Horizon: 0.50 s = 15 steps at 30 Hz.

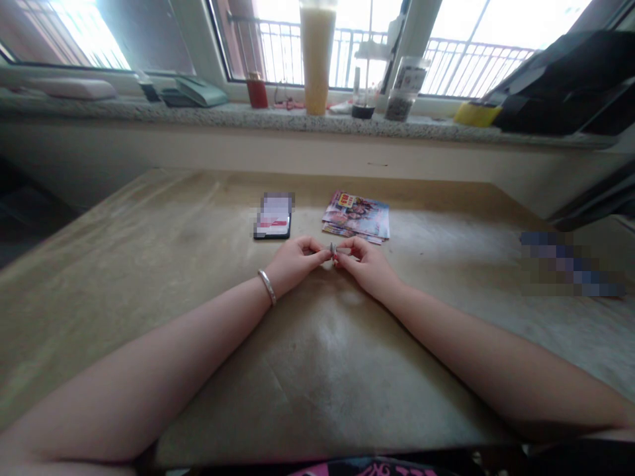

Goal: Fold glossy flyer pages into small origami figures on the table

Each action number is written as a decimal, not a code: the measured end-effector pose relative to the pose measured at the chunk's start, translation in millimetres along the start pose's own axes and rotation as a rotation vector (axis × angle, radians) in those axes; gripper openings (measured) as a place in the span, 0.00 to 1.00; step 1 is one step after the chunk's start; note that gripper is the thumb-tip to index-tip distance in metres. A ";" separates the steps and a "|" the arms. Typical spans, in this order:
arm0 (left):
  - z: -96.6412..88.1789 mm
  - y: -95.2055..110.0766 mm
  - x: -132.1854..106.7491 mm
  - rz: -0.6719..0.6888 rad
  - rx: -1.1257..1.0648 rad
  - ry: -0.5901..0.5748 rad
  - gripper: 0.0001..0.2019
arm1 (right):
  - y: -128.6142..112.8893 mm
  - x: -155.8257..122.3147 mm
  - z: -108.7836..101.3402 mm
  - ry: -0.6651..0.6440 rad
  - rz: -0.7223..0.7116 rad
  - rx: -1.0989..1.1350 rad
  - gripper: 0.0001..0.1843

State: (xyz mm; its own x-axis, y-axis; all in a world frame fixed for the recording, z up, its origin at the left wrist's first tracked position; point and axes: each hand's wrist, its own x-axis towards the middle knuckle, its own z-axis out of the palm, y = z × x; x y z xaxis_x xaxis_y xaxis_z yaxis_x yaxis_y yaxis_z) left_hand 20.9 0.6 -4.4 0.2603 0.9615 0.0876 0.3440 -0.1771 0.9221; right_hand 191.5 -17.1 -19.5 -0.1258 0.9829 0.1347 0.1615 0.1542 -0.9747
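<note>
Both my hands meet at the middle of a beige table [198,277]. My left hand [294,262], with a silver bangle [266,287] on its wrist, pinches a small grey object [333,250] between thumb and fingers. My right hand [362,261] pinches the same small object from the other side. The object is too small to name. Just beyond the hands lie a black phone [272,217] and a stack of colourful printed cards [357,217].
A stone windowsill [208,116] runs along the far side with a tall yellowish container [317,56], a red can [257,90], a jar [405,89], a yellow thing [477,114] and a black bag [560,82]. A blurred patch [570,264] lies at the table's right.
</note>
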 end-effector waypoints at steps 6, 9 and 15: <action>-0.9 -0.5 0.3 -0.054 -0.168 -0.015 0.15 | 2.4 3.4 -4.2 -0.040 0.054 0.156 0.20; -0.5 -1.0 0.3 -0.045 -0.212 -0.016 0.17 | 1.1 2.3 -4.3 -0.031 0.082 0.239 0.22; -0.5 -5.1 1.8 -0.042 -0.333 -0.045 0.20 | -3.6 1.7 -5.2 -0.038 0.133 0.392 0.21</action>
State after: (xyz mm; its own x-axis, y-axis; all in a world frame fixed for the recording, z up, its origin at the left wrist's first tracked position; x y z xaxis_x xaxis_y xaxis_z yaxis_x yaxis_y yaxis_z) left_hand 19.1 3.3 -8.7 0.2948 0.9548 0.0373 0.0436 -0.0524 0.9977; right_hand 195.9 -15.5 -14.9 -0.1659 0.9861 0.0030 -0.2052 -0.0315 -0.9782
